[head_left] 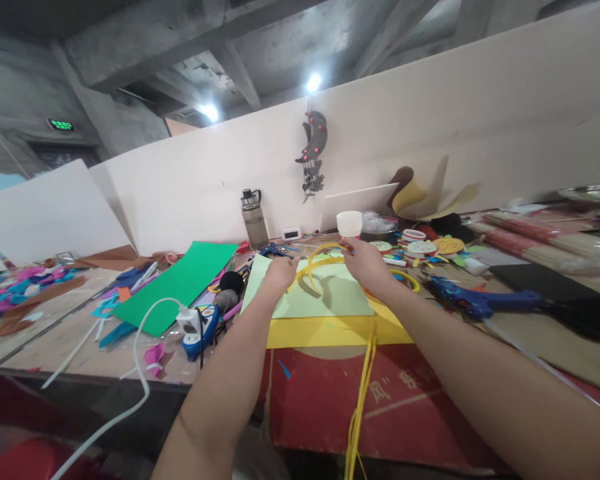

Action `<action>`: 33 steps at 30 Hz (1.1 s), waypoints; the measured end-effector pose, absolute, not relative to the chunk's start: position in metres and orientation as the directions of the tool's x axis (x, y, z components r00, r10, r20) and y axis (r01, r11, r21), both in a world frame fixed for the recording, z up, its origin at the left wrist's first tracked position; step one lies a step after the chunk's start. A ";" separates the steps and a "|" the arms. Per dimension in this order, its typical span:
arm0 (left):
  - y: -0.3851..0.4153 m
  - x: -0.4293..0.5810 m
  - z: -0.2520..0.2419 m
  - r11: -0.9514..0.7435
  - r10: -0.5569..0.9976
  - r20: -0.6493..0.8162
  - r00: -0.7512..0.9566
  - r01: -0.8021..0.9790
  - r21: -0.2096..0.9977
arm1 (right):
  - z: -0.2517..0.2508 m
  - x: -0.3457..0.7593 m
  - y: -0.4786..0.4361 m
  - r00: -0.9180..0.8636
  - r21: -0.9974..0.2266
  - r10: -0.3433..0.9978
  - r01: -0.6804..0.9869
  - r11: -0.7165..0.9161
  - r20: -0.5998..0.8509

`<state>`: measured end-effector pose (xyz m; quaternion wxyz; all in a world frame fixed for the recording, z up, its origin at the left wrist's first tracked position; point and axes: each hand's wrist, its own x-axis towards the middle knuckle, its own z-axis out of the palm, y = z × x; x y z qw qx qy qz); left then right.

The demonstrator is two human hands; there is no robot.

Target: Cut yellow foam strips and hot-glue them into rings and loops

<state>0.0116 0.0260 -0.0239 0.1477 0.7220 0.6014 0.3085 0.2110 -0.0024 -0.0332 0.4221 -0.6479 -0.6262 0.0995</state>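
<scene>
A thin yellow strip (pixel 325 247) curves in an arch between my two hands above a pale green sheet (pixel 335 305). My right hand (pixel 366 261) is closed, its fingertips pinching the strip near the top right of the arch. At the left end, my left hand (pixel 281 273) has its fingers closed on the strip, though the fingertips are partly hidden. Under the green sheet lies a yellow sheet (pixel 305 333). Long yellow strands (pixel 363 393) hang over the table's front edge, and another yellow loop (pixel 411 283) lies beyond my right wrist.
Left of me are a green sheet (pixel 180 287), a blue power strip (pixel 193 343) with a white cable, and a bottle (pixel 255 223). To the right lie a blue glue gun (pixel 475 300), a black flat piece (pixel 555 293) and ribbon rolls (pixel 421 249). A white cup (pixel 349 223) stands behind.
</scene>
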 end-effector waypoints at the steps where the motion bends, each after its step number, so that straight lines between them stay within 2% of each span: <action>1: 0.026 0.012 -0.024 -0.267 0.954 0.280 0.109 0.736 0.622 | -0.034 0.211 -0.001 0.199 -0.711 0.904 0.687 0.146 0.378; 3: 0.023 0.012 -0.023 -0.304 0.953 0.236 0.191 0.633 0.712 | -0.035 0.210 0.002 0.212 -0.807 0.928 0.575 0.134 0.305; 7: 0.018 0.015 -0.024 -0.213 0.912 0.015 0.410 0.442 0.872 | -0.031 0.207 0.001 0.236 -0.970 0.961 0.226 0.091 0.145; 9: 0.019 0.016 -0.024 -0.173 0.894 -0.006 0.448 0.357 0.918 | -0.026 0.205 -0.002 0.211 -0.998 0.975 0.030 0.062 0.067; 13: 0.025 0.015 -0.024 -0.116 0.935 0.023 0.353 0.246 0.962 | -0.019 0.201 -0.008 0.055 -0.956 0.996 -0.289 -0.056 -0.075; 16: 0.026 0.013 -0.024 -0.088 0.947 0.003 0.320 0.252 0.964 | -0.018 0.200 -0.010 -0.015 -0.928 0.993 -0.354 -0.112 -0.114; 21: 0.021 0.013 -0.026 -0.176 0.928 0.009 0.372 0.420 0.890 | -0.016 0.199 -0.014 -0.083 -0.913 0.993 -0.393 -0.107 -0.080; 24: 0.020 0.015 -0.025 -0.190 0.918 0.044 0.393 0.343 0.920 | -0.015 0.197 -0.016 -0.140 -0.900 0.989 -0.421 -0.108 -0.053; 26: 0.021 0.015 -0.024 -0.211 0.916 0.084 0.393 0.291 0.933 | -0.016 0.196 -0.017 -0.175 -0.907 0.983 -0.405 -0.118 -0.049; 28: 0.023 0.014 -0.022 -0.221 0.928 0.108 0.358 0.292 0.931 | -0.017 0.196 -0.017 -0.178 -0.951 0.982 -0.286 -0.115 -0.065; 31: 0.026 0.010 -0.020 -0.216 0.966 0.145 0.213 0.364 0.906 | -0.020 0.199 -0.015 -0.106 -0.987 0.994 0.158 -0.021 -0.038; 33: 0.028 0.008 -0.020 -0.250 0.968 0.219 0.122 0.433 0.866 | -0.022 0.204 -0.014 -0.113 -0.892 0.994 0.449 0.058 0.008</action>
